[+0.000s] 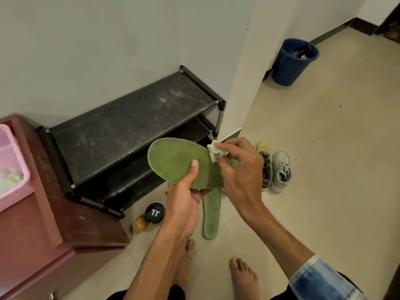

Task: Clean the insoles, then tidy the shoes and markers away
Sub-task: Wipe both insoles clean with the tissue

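Bare feet (242,276) stand on the tiled floor (324,148), so the person works standing. Their left hand (184,191) grips a green insole (173,161) from beneath, thumb pressed on top, which steadies it flat for wiping. Their right hand (240,169) pinches a pale cloth (214,151) against the insole's far edge, probably mid-wipe. A second insole (211,217) lies on the floor below, likely awaiting its turn. Two shoes (281,172) sit side by side near the front right corner of the black shoe rack (134,122), close for putting away. A black tin (154,213) and yellow tin (139,224) rest by its front left corner. I see no markers.
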